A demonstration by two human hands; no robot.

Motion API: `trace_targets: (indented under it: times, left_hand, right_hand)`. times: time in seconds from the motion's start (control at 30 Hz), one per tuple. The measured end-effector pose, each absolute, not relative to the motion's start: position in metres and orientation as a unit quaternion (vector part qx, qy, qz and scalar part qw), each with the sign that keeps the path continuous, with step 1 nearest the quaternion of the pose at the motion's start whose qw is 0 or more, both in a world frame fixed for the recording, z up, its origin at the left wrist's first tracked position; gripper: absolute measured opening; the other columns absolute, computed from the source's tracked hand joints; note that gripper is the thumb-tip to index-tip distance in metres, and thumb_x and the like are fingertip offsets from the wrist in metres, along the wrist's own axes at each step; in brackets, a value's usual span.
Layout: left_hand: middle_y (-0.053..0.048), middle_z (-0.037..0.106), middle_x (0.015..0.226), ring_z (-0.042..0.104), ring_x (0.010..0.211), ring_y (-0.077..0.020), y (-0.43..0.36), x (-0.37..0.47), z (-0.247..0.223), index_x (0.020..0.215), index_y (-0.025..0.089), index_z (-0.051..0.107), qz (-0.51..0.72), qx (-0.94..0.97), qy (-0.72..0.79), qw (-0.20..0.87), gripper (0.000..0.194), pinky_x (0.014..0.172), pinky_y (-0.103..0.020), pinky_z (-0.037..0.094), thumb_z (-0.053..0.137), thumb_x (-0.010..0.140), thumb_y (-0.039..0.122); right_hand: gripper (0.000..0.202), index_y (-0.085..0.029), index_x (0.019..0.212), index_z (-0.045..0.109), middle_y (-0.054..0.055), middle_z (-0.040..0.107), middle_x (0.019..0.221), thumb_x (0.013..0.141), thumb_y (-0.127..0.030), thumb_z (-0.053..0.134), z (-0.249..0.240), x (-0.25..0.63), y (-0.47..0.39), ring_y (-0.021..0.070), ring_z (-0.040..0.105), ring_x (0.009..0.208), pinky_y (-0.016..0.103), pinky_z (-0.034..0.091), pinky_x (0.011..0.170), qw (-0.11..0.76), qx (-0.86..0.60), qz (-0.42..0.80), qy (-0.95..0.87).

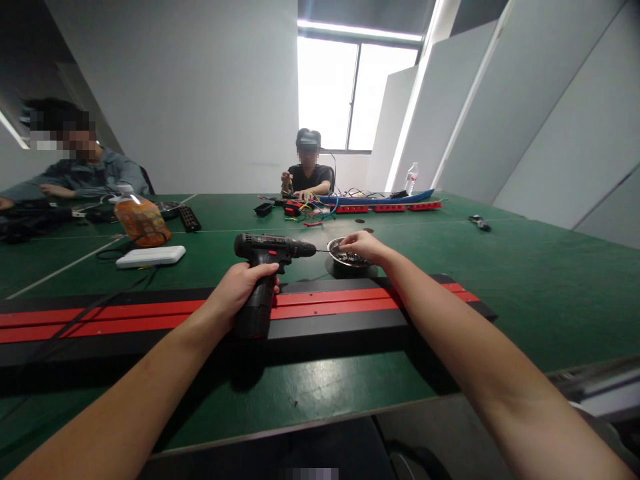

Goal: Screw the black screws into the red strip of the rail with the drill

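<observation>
A black cordless drill (260,257) is gripped by its handle in my left hand (243,287), its long thin bit pointing right. The bit's tip is at the left rim of a round metal bowl (350,262) holding small dark pieces. My right hand (364,247) is over the bowl, close to the bit's tip, with fingers pinched together; whatever they hold is too small to name. Below both hands lies a long black bar with red strips (330,301), across the green table (320,387).
At the left stand an orange-filled bottle (141,220) and a white box (151,257) with a cable. Across the table, a person (309,175) sits behind coloured wires and a long blue piece (380,199). Another person (95,170) sits at the left.
</observation>
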State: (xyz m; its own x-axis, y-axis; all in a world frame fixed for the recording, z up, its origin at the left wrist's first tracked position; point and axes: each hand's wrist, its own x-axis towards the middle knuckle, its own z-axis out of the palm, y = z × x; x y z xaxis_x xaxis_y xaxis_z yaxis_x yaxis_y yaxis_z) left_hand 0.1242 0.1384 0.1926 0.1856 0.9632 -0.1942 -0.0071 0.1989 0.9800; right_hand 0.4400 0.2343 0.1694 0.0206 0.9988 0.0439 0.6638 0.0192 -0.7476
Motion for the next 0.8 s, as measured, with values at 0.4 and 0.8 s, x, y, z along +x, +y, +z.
trace_targets:
  times: [0.4, 0.8]
  left_hand:
    - [-0.007, 0.068, 0.069, 0.064, 0.053, -0.0148, 0.1352, 0.1254, 0.1870, 0.084, 0.011, 0.065, 0.454, 0.436, 0.464, 0.624, 0.025, 0.047, -0.023, 0.050, 0.077, 0.071, 0.030]
    - [-0.006, 0.066, 0.066, 0.061, 0.050, -0.0137, 0.1343, 0.1258, 0.1878, 0.080, 0.011, 0.064, 0.434, 0.435, 0.480, 0.626, 0.025, 0.046, -0.023, 0.050, 0.075, 0.074, 0.032]
  right_hand:
    - [0.021, -0.012, 0.086, 0.070, 0.002, 0.060, 0.069, 0.089, -0.032, 0.064, 0.1643, 0.4366, 0.2380, 0.0071, 0.045, 0.052, 0.018, 0.033, 0.045, 0.377, -0.589, 0.418, -0.580]
    - [0.028, -0.014, 0.087, 0.070, 0.000, 0.055, 0.064, 0.092, -0.038, 0.058, 0.1637, 0.4363, 0.2355, 0.0076, 0.042, 0.050, 0.020, 0.031, 0.046, 0.350, -0.556, 0.431, -0.618]
